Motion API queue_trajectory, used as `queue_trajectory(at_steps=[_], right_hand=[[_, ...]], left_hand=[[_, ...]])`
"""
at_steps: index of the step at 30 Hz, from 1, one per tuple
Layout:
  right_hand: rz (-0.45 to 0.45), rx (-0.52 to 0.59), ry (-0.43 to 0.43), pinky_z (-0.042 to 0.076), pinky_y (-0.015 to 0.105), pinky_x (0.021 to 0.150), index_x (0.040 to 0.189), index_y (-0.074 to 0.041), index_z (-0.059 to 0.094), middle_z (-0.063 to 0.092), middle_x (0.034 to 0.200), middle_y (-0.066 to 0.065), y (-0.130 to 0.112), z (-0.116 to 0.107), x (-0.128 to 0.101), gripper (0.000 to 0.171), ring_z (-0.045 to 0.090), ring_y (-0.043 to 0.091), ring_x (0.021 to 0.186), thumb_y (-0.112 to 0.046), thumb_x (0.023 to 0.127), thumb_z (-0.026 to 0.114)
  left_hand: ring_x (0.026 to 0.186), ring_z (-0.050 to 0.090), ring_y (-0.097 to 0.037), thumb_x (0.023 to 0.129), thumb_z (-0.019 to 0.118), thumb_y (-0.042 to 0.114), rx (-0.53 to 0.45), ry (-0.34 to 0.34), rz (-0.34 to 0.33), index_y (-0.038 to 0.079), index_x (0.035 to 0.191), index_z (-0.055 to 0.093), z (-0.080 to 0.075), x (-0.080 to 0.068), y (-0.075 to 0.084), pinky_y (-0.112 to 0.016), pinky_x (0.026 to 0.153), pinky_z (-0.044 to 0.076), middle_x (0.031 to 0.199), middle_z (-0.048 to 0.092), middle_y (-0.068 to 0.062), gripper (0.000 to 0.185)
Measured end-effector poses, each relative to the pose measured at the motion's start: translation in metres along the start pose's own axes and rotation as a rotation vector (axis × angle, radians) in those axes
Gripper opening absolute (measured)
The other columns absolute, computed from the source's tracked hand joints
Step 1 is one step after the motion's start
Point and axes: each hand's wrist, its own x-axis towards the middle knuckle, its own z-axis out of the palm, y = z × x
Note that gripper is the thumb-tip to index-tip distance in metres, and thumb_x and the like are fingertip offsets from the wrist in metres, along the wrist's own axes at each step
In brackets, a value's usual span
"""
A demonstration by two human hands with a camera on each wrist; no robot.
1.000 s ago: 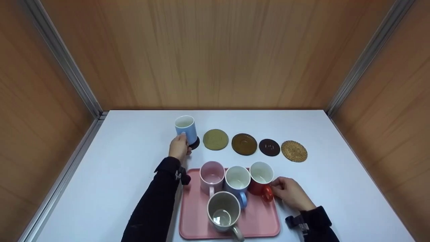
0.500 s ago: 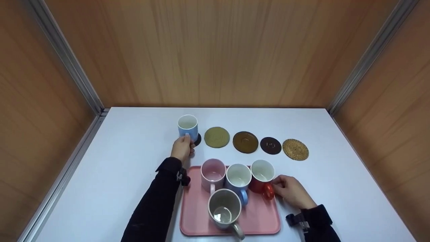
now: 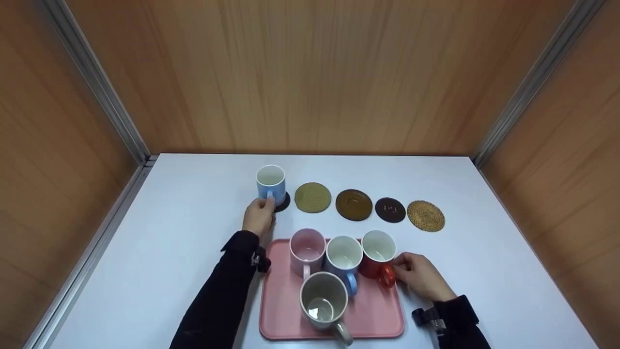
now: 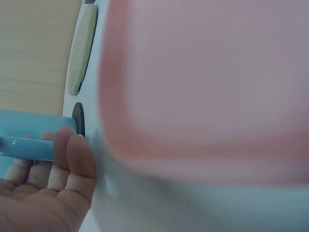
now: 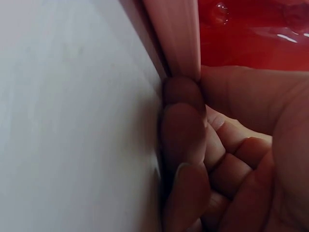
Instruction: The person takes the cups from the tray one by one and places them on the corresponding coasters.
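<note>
Left hand: the left hand (image 3: 259,217) is at the near side of the light blue mug (image 3: 271,183), fingers by its handle; in the left wrist view the fingers (image 4: 72,159) lie nearly straight against the handle, not wrapped round it.
Light blue mug: it stands upright on a dark coaster (image 3: 283,202), at the left end of the coaster row, on the white worktop (image 3: 184,232).
Right hand: the right hand (image 3: 420,277) is at the right edge of the pink tray (image 3: 281,310), fingers curled and touching the handle of the red mug (image 3: 377,254); the right wrist view shows curled fingers (image 5: 186,140) pressed against the tray rim and the red glaze, but I cannot tell whether they grip the handle.
Red mug: upright at the tray's far right corner, handle turned towards the right hand.
Other mugs on tray: a pink mug (image 3: 307,251) and a blue mug (image 3: 344,259) stand side by side to the left of the red one; a grey mug (image 3: 323,301) stands nearer, touching or just beside the blue one.
Bare coasters: right of the dark coaster lie an olive coaster (image 3: 313,197), a brown saucer (image 3: 354,205), a dark brown coaster (image 3: 390,210) and a woven coaster (image 3: 426,215), in one row.
Surround: wooden walls enclose the worktop.
</note>
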Motion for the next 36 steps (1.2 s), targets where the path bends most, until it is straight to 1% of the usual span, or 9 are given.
queue_trajectory(at_steps=[4,8,11,14,18,23,26,30,36], right_hand=[[-0.005,0.003,0.001,0.045,0.021,0.062,0.096,-0.013,0.071,0.066,0.075,-0.002,0.001,0.001,0.000,0.019,0.056,0.009,0.068,-0.032,0.091,0.071],[-0.009,0.018,-0.002,0.045,0.020,0.064,0.097,-0.012,0.070,0.066,0.076,-0.002,0.001,0.000,0.000,0.019,0.057,0.009,0.069,-0.030,0.090,0.072],[0.009,0.026,-0.008,0.045,0.021,0.063,0.098,-0.013,0.070,0.066,0.075,-0.001,0.001,0.000,-0.001,0.017,0.057,0.009,0.069,-0.028,0.091,0.071],[0.031,0.024,-0.009,0.045,0.021,0.062,0.097,-0.014,0.070,0.064,0.074,-0.002,0.001,0.000,0.000,0.014,0.056,0.010,0.069,-0.027,0.091,0.071],[0.021,0.023,-0.004,0.046,0.021,0.062,0.097,-0.014,0.070,0.065,0.074,-0.003,0.001,0.001,0.000,0.012,0.057,0.009,0.068,-0.025,0.091,0.070],[0.007,0.013,0.004,0.045,0.020,0.061,0.096,-0.013,0.070,0.066,0.074,-0.003,0.002,0.002,0.001,0.010,0.057,0.007,0.066,-0.022,0.091,0.069],[0.026,0.006,0.007,0.046,0.021,0.062,0.095,-0.014,0.070,0.065,0.075,-0.003,0.001,0.003,0.001,0.008,0.057,0.008,0.067,-0.021,0.091,0.069],[0.036,0.011,-0.002,0.047,0.021,0.062,0.096,-0.014,0.070,0.065,0.076,-0.002,0.001,0.004,0.002,0.008,0.058,0.010,0.068,-0.021,0.091,0.069],[0.032,0.004,0.002,0.047,0.021,0.063,0.096,-0.015,0.070,0.065,0.076,-0.003,0.002,0.003,0.001,0.009,0.057,0.010,0.069,-0.023,0.091,0.069]], left_hand=[[0.079,0.060,-0.018,0.103,0.048,0.039,0.055,0.021,0.051,0.001,0.122,0.058,-0.005,-0.006,-0.005,-0.023,0.067,0.049,0.096,0.063,-0.011,0.043],[0.093,0.067,-0.027,0.104,0.048,0.038,0.015,-0.005,0.045,0.002,0.133,0.053,-0.013,-0.018,-0.009,-0.030,0.077,0.056,0.121,0.063,-0.017,0.047],[0.097,0.068,-0.029,0.103,0.050,0.040,-0.011,-0.030,0.030,0.004,0.137,0.052,-0.018,-0.031,-0.013,-0.036,0.083,0.058,0.130,0.060,-0.018,0.049],[0.097,0.067,-0.029,0.102,0.052,0.041,-0.015,-0.055,0.042,0.005,0.134,0.055,-0.023,-0.049,-0.015,-0.038,0.083,0.058,0.126,0.062,-0.018,0.049],[0.095,0.067,-0.028,0.102,0.054,0.039,-0.024,-0.122,0.061,0.005,0.126,0.061,-0.028,-0.084,-0.015,-0.038,0.083,0.059,0.117,0.066,-0.017,0.043],[0.091,0.067,-0.022,0.101,0.055,0.038,-0.123,-0.255,0.029,0.002,0.122,0.061,-0.031,-0.130,-0.014,-0.038,0.086,0.058,0.113,0.068,-0.014,0.043],[0.092,0.066,-0.019,0.101,0.054,0.040,-0.206,-0.353,-0.006,-0.002,0.125,0.058,-0.029,-0.150,-0.017,-0.036,0.088,0.057,0.114,0.067,-0.013,0.049],[0.094,0.065,-0.016,0.102,0.052,0.040,-0.278,-0.440,-0.044,-0.005,0.127,0.057,-0.022,-0.166,-0.021,-0.033,0.089,0.057,0.114,0.068,-0.011,0.051],[0.088,0.065,-0.014,0.103,0.053,0.035,-0.282,-0.468,-0.022,-0.005,0.121,0.059,-0.006,-0.174,-0.032,-0.031,0.081,0.057,0.101,0.068,-0.003,0.044]])
